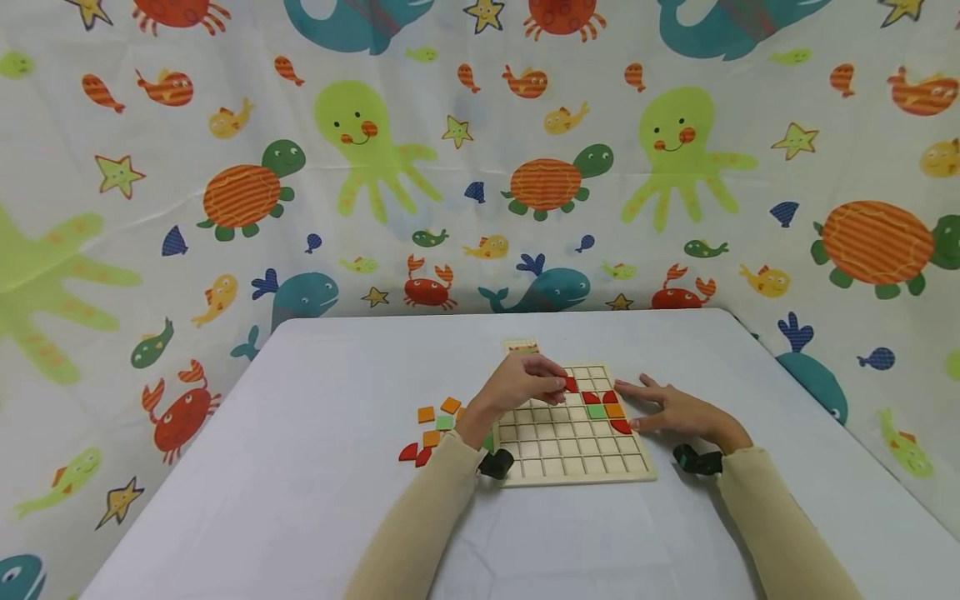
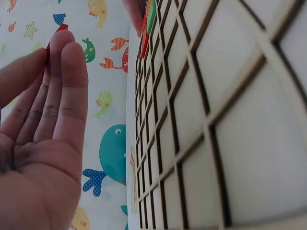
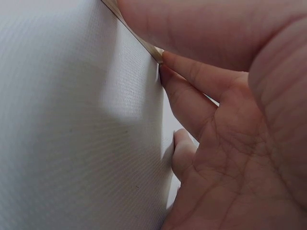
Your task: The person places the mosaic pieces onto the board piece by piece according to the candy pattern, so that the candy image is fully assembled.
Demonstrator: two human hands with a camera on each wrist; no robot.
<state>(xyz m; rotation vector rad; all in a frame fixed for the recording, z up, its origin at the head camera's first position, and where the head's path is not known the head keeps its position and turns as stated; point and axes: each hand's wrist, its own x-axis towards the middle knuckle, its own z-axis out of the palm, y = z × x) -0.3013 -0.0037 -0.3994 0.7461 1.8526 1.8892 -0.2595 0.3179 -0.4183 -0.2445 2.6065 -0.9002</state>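
Observation:
My left hand (image 1: 525, 379) is above the wooden grid board (image 1: 555, 450), pinching a small red piece (image 2: 63, 27) between thumb and fingertips. Most of that piece is hidden by the fingers. On the board's right side lie red rounded pieces (image 1: 621, 427), a green square (image 1: 596, 411) and an orange square (image 1: 614, 411) in the cells. My right hand (image 1: 678, 412) rests at the board's right edge with its fingers spread, and in the right wrist view the thumb and fingers touch the wooden edge (image 3: 139, 38).
Loose orange squares (image 1: 426, 414), green squares (image 1: 445, 422) and red rounded pieces (image 1: 408, 452) lie left of the board, partly behind the left wrist. A small patterned card (image 1: 521, 344) lies beyond the board. A sea-animal curtain hangs behind the white table (image 1: 337, 375).

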